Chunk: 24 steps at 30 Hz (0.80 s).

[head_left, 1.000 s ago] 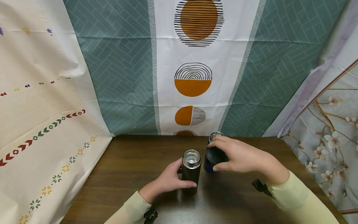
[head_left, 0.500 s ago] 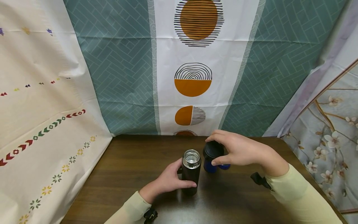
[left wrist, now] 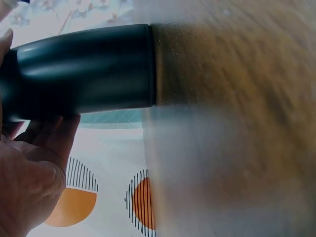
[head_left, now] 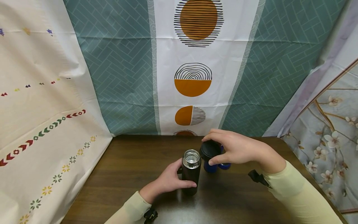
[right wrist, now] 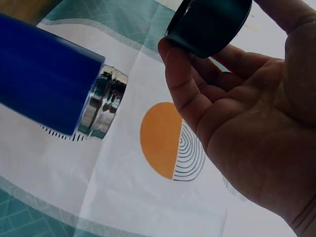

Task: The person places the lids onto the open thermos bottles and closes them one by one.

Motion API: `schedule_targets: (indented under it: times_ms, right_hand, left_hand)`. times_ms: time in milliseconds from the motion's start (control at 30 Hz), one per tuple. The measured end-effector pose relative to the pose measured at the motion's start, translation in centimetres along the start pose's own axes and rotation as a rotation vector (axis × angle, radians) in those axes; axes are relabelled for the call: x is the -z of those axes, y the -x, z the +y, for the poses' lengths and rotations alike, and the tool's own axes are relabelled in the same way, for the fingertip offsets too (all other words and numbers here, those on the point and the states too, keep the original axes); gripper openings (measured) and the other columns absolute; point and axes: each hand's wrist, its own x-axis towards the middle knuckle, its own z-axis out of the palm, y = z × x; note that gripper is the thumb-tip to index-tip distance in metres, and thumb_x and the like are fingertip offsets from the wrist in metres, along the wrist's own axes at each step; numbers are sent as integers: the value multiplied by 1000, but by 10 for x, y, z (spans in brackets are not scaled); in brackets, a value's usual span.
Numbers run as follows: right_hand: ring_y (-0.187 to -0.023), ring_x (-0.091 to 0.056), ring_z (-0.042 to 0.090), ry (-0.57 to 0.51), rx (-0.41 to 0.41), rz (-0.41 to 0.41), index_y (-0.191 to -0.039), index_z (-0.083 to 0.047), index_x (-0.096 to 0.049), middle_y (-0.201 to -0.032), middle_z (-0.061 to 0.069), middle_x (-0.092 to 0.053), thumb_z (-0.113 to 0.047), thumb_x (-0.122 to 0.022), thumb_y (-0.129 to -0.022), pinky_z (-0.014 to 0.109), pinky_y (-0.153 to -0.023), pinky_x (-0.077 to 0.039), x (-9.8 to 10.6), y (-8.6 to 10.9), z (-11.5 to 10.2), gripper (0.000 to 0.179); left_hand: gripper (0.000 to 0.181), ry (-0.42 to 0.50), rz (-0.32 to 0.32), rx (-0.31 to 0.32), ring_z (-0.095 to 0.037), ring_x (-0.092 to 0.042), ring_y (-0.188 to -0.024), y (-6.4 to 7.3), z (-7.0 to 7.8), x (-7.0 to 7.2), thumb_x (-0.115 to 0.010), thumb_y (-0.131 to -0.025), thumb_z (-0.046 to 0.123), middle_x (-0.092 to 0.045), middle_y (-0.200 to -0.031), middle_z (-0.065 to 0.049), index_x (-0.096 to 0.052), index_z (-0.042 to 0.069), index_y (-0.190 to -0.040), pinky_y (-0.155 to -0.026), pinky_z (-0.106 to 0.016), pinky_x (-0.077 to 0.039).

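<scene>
Your left hand curls its fingers around the black bottle, which stands on the surface, long axis vertical, mouth up. Your right hand, back upward, pinches the black lid between fingers and thumb, round face up, raised beside that mouth, before the blue bottle.

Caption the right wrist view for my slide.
Right hand holds a dark lid apart from an uncapped blue flask.

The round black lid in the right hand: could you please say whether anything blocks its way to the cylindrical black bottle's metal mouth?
Nothing visible: the black lid appears beside the metal mouth; the cylindrical blue bottle stands to the mouth's right.
</scene>
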Motion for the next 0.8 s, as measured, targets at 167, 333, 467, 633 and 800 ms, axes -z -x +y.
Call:
schedule_targets:
  times_ms: [167,333,467,633,800]
  right_hand:
    - [-102,-60,9,10,13,0,-144,-20,-66,-128,-12,-61,-57,-85,-97,36,-88,-57,2,-4,-4,63]
    - [-103,-61,8,5,21,-12,-143,-20,-67,-127,-13,-62,-57,-86,-96,36,-90,-58,2,-9,-8,63]
    - [-104,-62,8,-6,16,-23,-144,-20,-67,-127,-13,-62,-57,-86,-95,37,-92,-58,1,-12,-8,64]
    - [-103,-61,9,-19,23,-35,-145,-19,-67,-127,-13,-62,-59,-87,-95,36,-91,-57,-2,-17,-10,66]
    - [-104,-61,9,-33,38,-46,-145,-19,-67,-129,-12,-62,-58,-86,-95,36,-91,-58,-4,-22,-12,66]
  left_hand:
    - [73,2,-9,-66,-17,-70,-123,0,-3,1,-98,-88,40,-72,-139,4,-62,24,-149,-105,-43,-58]
    - [72,7,-19,-129,-15,-69,-121,-1,-12,1,-94,-91,48,-72,-139,6,-60,27,-151,-102,-42,-59]
    - [73,21,-22,-54,-17,-70,-123,0,-4,1,-97,-88,39,-72,-139,5,-61,25,-150,-105,-44,-58]
    - [74,27,-22,-10,-15,-69,-123,0,-1,0,-99,-86,33,-72,-138,7,-62,26,-150,-106,-43,-57]
    - [76,37,-27,-17,-14,-69,-124,0,-3,1,-99,-86,33,-71,-139,10,-60,29,-151,-107,-46,-57]
